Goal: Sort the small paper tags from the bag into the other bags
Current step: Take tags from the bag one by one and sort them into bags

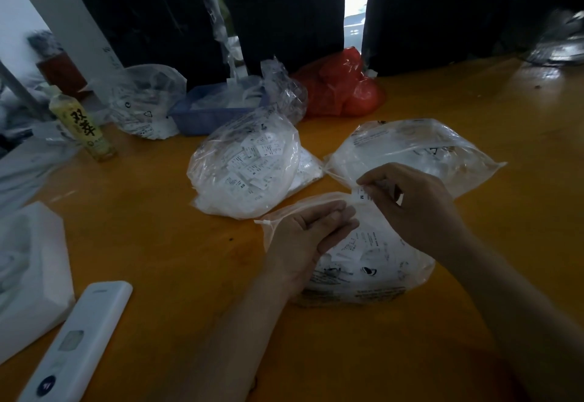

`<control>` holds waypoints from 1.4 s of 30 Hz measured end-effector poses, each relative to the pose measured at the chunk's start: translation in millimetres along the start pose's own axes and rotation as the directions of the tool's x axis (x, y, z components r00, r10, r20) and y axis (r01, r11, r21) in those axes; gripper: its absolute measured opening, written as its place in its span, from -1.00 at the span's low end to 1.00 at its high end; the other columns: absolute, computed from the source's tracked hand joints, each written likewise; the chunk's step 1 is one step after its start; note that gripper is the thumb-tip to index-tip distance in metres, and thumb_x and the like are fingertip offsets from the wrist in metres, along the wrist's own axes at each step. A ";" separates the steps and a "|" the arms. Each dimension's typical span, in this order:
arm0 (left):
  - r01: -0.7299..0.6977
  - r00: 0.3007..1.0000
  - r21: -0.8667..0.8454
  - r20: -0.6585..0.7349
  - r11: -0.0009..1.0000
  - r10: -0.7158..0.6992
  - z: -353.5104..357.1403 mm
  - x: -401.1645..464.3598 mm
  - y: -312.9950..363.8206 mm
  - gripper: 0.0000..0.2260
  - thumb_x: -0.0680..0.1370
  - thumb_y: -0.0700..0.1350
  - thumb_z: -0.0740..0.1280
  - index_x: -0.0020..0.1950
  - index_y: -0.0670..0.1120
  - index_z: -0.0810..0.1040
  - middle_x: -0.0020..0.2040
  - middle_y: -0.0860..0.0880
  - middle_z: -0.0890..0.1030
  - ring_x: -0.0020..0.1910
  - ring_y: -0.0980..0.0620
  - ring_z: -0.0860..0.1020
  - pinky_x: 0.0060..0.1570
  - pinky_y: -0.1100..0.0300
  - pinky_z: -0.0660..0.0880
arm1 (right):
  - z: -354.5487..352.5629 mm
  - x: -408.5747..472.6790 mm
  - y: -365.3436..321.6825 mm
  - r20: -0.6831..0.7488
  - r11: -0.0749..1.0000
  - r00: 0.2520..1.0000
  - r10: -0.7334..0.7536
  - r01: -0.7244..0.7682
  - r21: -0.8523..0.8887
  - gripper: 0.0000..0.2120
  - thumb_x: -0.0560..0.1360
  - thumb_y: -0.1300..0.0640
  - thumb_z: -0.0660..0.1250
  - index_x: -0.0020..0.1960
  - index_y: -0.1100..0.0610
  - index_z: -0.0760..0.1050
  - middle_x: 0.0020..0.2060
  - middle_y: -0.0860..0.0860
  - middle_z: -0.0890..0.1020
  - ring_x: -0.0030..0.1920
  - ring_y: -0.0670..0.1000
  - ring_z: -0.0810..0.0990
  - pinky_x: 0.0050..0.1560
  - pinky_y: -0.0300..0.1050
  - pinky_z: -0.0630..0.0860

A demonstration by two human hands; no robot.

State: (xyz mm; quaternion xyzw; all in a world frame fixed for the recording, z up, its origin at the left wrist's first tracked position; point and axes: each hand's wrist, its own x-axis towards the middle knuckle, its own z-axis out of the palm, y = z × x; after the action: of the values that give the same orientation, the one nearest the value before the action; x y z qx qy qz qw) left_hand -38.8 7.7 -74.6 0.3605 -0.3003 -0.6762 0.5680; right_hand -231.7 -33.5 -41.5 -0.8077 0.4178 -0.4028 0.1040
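A person sorts small paper tags at an orange table [158, 243]. The right hand [420, 205] pinches a single white tag [361, 195] between thumb and fingertips, the tag marked with what reads as an "M", its long axis running roughly from 12 to 6 o'clock. It hangs just above the open mouth of the near clear zip bag [363, 262], which lies at the table's centre-front and holds a loose heap of printed tags.

The left hand [311, 234] rests palm-up on that bag's opening, fingers nearly straight and relaxed, gripping nothing that can be made out, though it appears to hold the mouth down.

From the pinched tag, two candidate bags lie apart. At about 1 o'clock, just beyond the right hand's knuckles, is a flatter clear zip bag [420, 152] that looks nearly empty. At about 10 o'clock is a bulging clear bag [246, 167] packed with tags, several seemingly marked "S". The right hand is the nearer to the flat bag, whose near edge almost touches its fingers; the full bag calls for a reach across the left hand.

Behind stand a red plastic bag [341, 85], a blue tray [205, 111], a yellow-labelled bottle [80, 123] at 10 o'clock, and a white remote control [76, 341] at 8 o'clock.
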 end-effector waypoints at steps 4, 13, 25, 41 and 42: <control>-0.005 1.000 -0.001 -0.007 1.000 0.005 -0.2 0.2 -0.5 -0.73 0.46 -0.26 0.46 0.15 -0.27 0.69 0.13 -0.29 0.71 0.12 -0.20 0.71 0.07 0.18 0.65 | -0.4 0.4 0.2 0.000 1.000 1.000 0.016 -0.016 -0.003 -0.88 0.59 0.17 0.39 0.09 0.01 0.63 -0.19 -0.31 0.52 -0.15 -0.30 0.55 -0.19 -0.47 0.41; -0.029 0.999 0.088 -0.026 0.996 0.032 1.5 0.0 -0.3 -0.68 0.44 -0.18 0.49 0.16 -0.27 0.70 0.09 -0.25 0.73 0.10 -0.17 0.72 0.09 0.16 0.66 | 4.0 -1.4 2.4 0.151 0.999 0.989 0.000 -0.005 0.032 -0.84 0.58 0.19 0.41 0.14 0.03 0.64 -0.13 -0.32 0.53 -0.12 -0.43 0.53 -0.11 -0.52 0.43; -0.033 0.989 0.081 -0.143 0.996 0.044 1.6 0.9 -0.5 -0.69 0.42 -0.15 0.52 0.11 -0.26 0.71 0.08 -0.25 0.74 0.05 -0.17 0.74 -0.10 0.23 0.66 | 10.1 -3.1 1.6 0.072 0.886 0.936 0.346 -0.351 0.303 -0.85 0.51 0.04 0.50 0.01 -0.10 0.56 -0.16 -0.27 0.67 -0.20 -0.20 0.68 -0.17 -0.27 0.63; -0.048 0.986 0.027 -0.159 0.998 0.052 1.0 0.9 0.6 -0.75 0.46 -0.16 0.49 0.11 -0.21 0.72 0.07 -0.20 0.75 0.02 -0.06 0.74 -0.12 0.24 0.66 | 25.1 -7.6 -7.7 0.173 0.903 0.943 0.285 -0.324 0.281 -0.77 0.54 0.05 0.46 0.14 -0.17 0.54 -0.13 -0.21 0.65 -0.17 -0.19 0.66 -0.19 -0.20 0.64; -0.053 0.986 0.023 -0.158 0.998 0.056 1.5 0.9 0.6 -0.73 0.45 -0.16 0.49 0.11 -0.22 0.72 0.07 -0.21 0.74 0.01 -0.07 0.74 -0.12 0.23 0.67 | 25.4 -7.5 -6.9 0.148 0.898 0.940 0.308 -0.339 0.280 -0.76 0.53 0.07 0.47 0.13 -0.15 0.53 -0.14 -0.21 0.66 -0.17 -0.17 0.66 -0.17 -0.16 0.66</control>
State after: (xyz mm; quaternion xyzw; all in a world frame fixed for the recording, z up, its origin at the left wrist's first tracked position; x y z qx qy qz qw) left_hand -39.8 6.8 -73.5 0.4103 -0.2701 -0.6268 0.6048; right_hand -211.3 -27.8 -58.9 -0.7207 0.4741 -0.3979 0.3121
